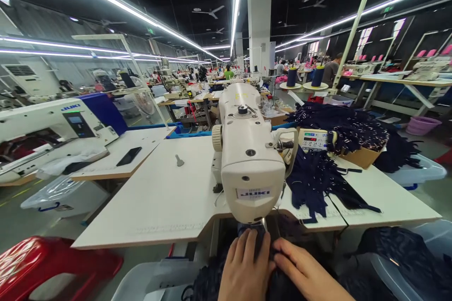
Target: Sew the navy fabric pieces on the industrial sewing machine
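Dark navy fabric (259, 240) lies under the front end of a white JUKI sewing machine (253, 174), just below its head. My left hand (243, 263) is closed over that fabric, fingers side by side and pointing toward the needle area. Close on its right, my right hand (303, 263) pinches the fabric's edge between thumb and fingers. The needle and the stitching spot are hidden by the machine head and my fingers. More dark fabric hangs down below both hands.
On the white table (169, 197) lies a small grey metal tool (180, 160). Navy straps with small rings (310, 178) are heaped right of the machine, near a control panel (313, 140). Plastic bins (155, 277) stand below, and a red stool (52, 263) at left.
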Demonstrator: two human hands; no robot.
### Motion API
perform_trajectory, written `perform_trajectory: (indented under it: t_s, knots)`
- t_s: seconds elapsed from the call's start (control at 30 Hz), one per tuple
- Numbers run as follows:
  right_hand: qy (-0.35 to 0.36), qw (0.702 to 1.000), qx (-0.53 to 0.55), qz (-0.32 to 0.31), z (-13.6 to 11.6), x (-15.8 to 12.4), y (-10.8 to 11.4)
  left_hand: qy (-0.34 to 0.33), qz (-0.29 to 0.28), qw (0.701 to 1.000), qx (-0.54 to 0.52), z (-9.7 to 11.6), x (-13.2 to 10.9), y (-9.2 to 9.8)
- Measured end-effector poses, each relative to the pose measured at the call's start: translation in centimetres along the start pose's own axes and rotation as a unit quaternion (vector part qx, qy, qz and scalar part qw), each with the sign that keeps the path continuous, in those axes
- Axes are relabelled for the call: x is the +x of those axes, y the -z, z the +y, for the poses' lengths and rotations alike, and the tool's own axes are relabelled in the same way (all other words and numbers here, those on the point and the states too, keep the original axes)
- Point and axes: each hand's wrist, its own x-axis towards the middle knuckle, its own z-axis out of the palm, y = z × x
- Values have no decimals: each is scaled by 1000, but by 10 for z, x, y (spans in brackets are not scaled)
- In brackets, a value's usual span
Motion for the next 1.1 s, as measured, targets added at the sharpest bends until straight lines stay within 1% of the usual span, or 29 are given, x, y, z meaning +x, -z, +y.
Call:
perform_trajectory:
  t_s: [0.03, 0.07, 0.1, 0.13, 0.17, 0.2, 0.23, 0.27, 0.3, 0.33, 0.37, 0.4, 0.43, 0.47, 0.5, 0.53, 0.57, 0.6, 0.63, 0.67, 0.7, 0.73, 0.77, 0.8, 0.87, 0.93, 1.0, 1.03, 1.1]
  knots:
    - [17, 1000, -20, -10, -4, -5, 0, -6, -17, 998, -60, -2, 0, 7]
    - [43, 998, -38, -23, -8, -10, 1, -10, -43, 990, -136, -4, 0, 16]
    - [69, 995, -56, -36, -12, -13, 1, -3, -84, 972, -221, -7, -1, 24]
    - [93, 992, -75, -45, -15, -14, 1, 16, -141, 941, -309, -9, -1, 33]
    - [123, 986, -101, -39, -17, -13, 1, 52, -203, 897, -390, -10, -1, 41]
    - [158, 978, -138, -12, -17, -9, -1, 102, -258, 845, -456, -11, 0, 48]
    - [197, 962, -188, 28, -15, -3, -4, 160, -298, 794, -505, -12, 0, 53]
    - [241, 935, -249, 72, -13, 5, -8, 218, -317, 751, -536, -12, 1, 56]
    - [282, 899, -313, 116, -9, 14, -12, 268, -315, 725, -550, -12, 1, 56]
    - [319, 858, -372, 154, -6, 23, -16, 306, -299, 719, -548, -12, 1, 55]
    - [342, 821, -421, 179, -3, 31, -21, 331, -285, 727, -530, -12, 0, 52]
    - [348, 795, -459, 190, -1, 39, -24, 347, -276, 748, -494, -13, -1, 47]
    - [347, 779, -485, 195, 1, 44, -27, 354, -265, 783, -438, -13, -3, 43]
    - [339, 770, -501, 201, 2, 47, -28, 347, -241, 829, -365, -14, -5, 38]
    - [329, 767, -511, 207, 2, 49, -28, 324, -204, 879, -284, -15, -7, 35]
    - [318, 766, -516, 215, 3, 48, -27, 287, -151, 924, -202, -16, -8, 32]
    - [307, 769, -515, 222, 4, 47, -26, 234, -90, 959, -132, -16, -9, 31]
    - [301, 774, -506, 231, 5, 44, -24, 171, -33, 981, -82, -17, -10, 30]
    - [295, 787, -488, 235, 8, 41, -22, 103, 2, 993, -55, -16, -10, 29]
    - [285, 808, -461, 230, 11, 38, -20, 46, 16, 998, -46, -16, -10, 29]
    - [271, 836, -425, 219, 15, 36, -19, 7, 9, 999, -46, -15, -10, 28]
    - [252, 865, -383, 202, 19, 33, -17, -15, -8, 999, -52, -13, -10, 27]
    - [228, 894, -341, 182, 24, 31, -16, -19, -29, 998, -57, -11, -10, 25]
    - [200, 919, -300, 162, 28, 30, -16, -8, -46, 997, -57, -9, -10, 23]
    - [135, 956, -223, 138, 34, 29, -15, 17, -57, 997, -52, -6, -11, 20]
    - [58, 976, -153, 144, 37, 31, -17, 25, -52, 997, -43, -4, -11, 17]
    - [-9, 980, -104, 169, 37, 34, -19, 36, -46, 998, -32, -2, -9, 15]
    - [-28, 979, -92, 178, 37, 37, -19, 42, -44, 998, -26, -1, -7, 15]
    - [-40, 979, -82, 181, 37, 41, -20, 53, -41, 998, -14, 1, -4, 14]
